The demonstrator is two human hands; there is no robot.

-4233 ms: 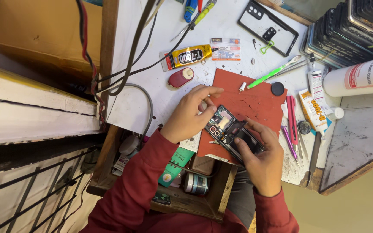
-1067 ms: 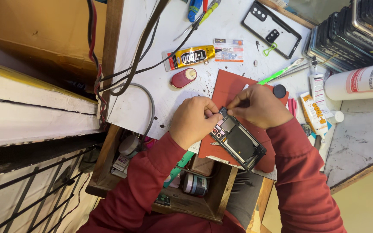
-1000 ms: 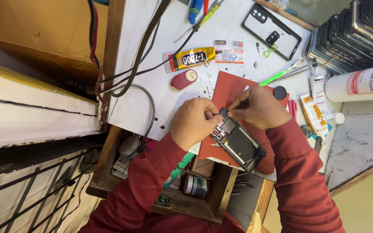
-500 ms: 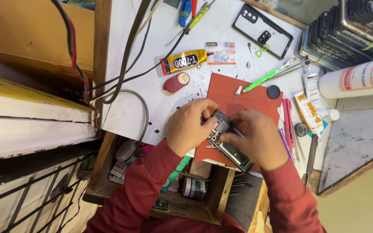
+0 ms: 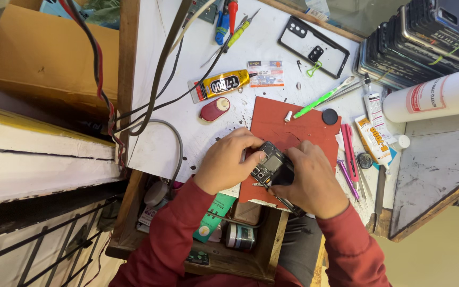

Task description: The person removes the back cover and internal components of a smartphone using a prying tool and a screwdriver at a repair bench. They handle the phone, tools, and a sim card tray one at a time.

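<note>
An opened phone [image 5: 268, 166] with its dark circuit boards exposed lies over the near edge of a red work mat [image 5: 298, 130]. My left hand [image 5: 228, 161] grips the phone's upper left end with thumb and fingers. My right hand [image 5: 310, 182] covers the phone's lower half and holds it from the right. Both arms wear dark red sleeves. Whether the right hand also holds a small tool is hidden.
On the white bench lie a yellow glue tube [image 5: 220, 84], a red oval case [image 5: 214, 109], a clear phone cover [image 5: 314, 46], a green stick tool [image 5: 320, 98], pink tweezers [image 5: 347, 154] and a white bottle [image 5: 438, 95]. An open drawer [image 5: 229, 234] sits below; stacked phones [image 5: 415, 42] stand far right.
My right hand has come down from the phone's top end to cover its lower half. The phone has shifted slightly toward the near edge of the mat.
</note>
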